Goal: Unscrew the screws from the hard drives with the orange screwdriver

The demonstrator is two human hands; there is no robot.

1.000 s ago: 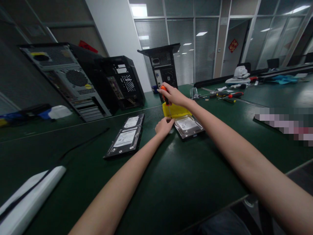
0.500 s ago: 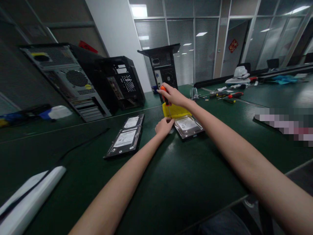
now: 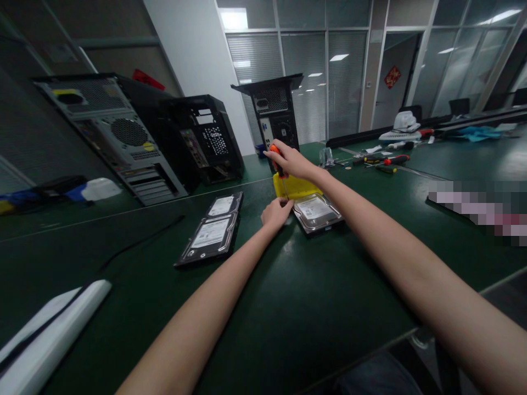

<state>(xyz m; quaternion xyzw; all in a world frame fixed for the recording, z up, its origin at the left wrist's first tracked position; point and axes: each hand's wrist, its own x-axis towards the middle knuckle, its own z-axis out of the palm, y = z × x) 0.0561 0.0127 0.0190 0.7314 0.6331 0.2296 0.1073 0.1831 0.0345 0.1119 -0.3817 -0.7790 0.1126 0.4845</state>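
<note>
My right hand point(image 3: 290, 159) is closed round an orange-handled screwdriver point(image 3: 276, 158) held upright, its shaft pointing down at the near left corner of a silver hard drive point(image 3: 316, 211) lying flat on the green table point(image 3: 313, 307). My left hand point(image 3: 275, 213) is curled against that drive's left edge, fingertips pinched at the corner by the screwdriver's tip. A yellow tray point(image 3: 294, 185) sits just behind the drive, partly hidden by my right wrist.
Two more hard drives point(image 3: 212, 227) lie to the left. Three computer cases point(image 3: 123, 134) stand along the back. Screwdrivers point(image 3: 385, 161) lie at the back right. A white box point(image 3: 45, 329) and a black cable point(image 3: 135, 241) are at the near left.
</note>
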